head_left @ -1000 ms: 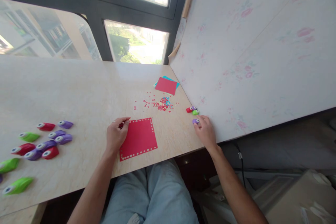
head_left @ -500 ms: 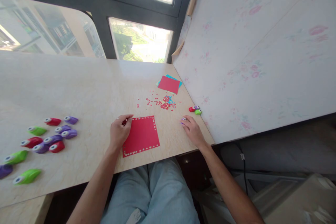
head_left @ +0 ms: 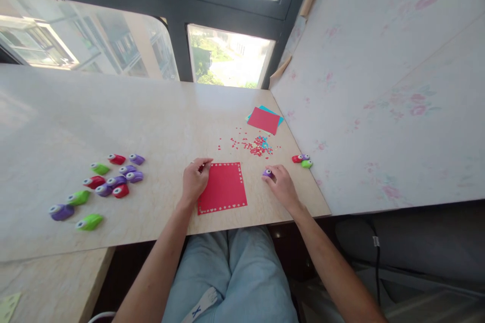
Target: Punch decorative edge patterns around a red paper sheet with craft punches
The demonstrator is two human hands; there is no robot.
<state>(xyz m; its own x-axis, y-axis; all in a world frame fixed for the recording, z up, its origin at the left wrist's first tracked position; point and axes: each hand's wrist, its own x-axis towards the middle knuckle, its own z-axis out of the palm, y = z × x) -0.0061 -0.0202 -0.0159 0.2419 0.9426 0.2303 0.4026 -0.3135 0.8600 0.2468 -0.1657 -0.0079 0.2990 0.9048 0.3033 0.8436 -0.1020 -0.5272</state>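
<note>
We sit at a pale marble-look table, window w/ dark frame ahead, floral wall on the right. Our left hand pinches the top-left corner of the red sheet, lying flat near the front edge. Our right hand closes its fingers on a purple punch, resting on the table just right of the sheet. Confetti and spare sheets lie beyond; 3 punches by the wall, a punch cluster far left.

The right hand hides most of the purple punch.
</note>
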